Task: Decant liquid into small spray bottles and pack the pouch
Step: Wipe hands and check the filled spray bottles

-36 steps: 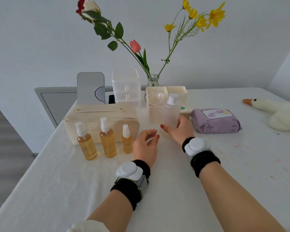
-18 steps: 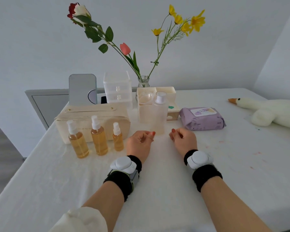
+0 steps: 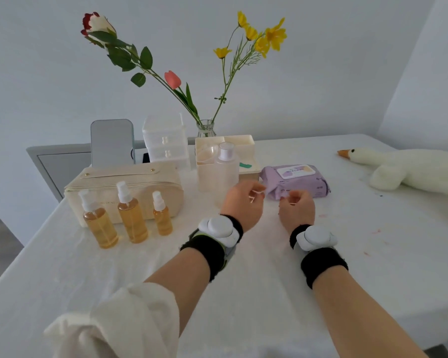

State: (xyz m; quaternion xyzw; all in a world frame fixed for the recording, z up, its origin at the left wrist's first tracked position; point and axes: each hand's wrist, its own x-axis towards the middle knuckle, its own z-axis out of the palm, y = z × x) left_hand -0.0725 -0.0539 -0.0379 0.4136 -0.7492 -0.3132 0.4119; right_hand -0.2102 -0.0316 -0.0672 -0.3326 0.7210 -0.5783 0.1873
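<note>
spray bottles (image 3: pixel 132 218): three, amber-filled, capped, upright in a row at left, just near of the pouch (image 3: pixel 140 182), likely staged for packing | frosted bottle (image 3: pixel 226 174): looks drained, parked upright far-centre | left grip (image 3: pixel 241 202), right grip (image 3: pixel 296 210): both released, fingers loosely curled on nothing, side by side over tabletop (image 3: pixel 243 293) centre

A single head-worn view is given, aimed forward and down. The table (image 3: pixel 256 306) is seen close from 6 o'clock, the wall (image 3: pixel 321 86) faced at 12 o'clock.
</note>
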